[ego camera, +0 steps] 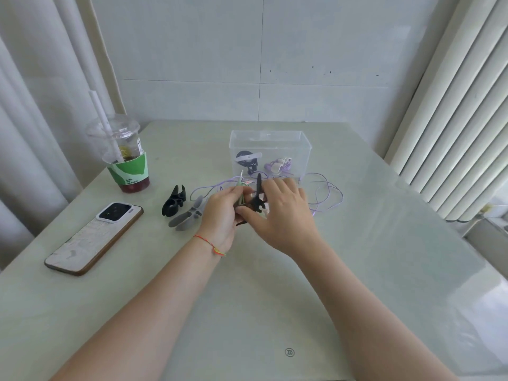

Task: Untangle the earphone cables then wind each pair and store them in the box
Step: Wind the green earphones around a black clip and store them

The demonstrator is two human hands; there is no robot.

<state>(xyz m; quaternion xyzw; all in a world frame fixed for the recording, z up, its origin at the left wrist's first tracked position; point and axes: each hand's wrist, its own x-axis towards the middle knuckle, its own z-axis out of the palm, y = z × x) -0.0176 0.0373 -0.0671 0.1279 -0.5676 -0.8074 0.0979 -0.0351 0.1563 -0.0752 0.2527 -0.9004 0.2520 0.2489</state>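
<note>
Pale green-grey table (pixel 357 270), glossy, catching daylight along its right edge. Behind it, a wall (pixel 261 50) of large white panels with thin seams. White curtain folds (pixel 33 105) at left; cream vertical blinds (pixel 453 119) at right, bright behind.

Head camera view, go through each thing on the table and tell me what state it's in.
Left hand: grips green cable bundle.
Right hand: holds black clip.
Box: open, two wound pairs inside.
Purple cable: loose, unwound.
Spare black clip, grey clip: unused.
Cup: lidded, nearly empty.
Phone: face down.
</note>
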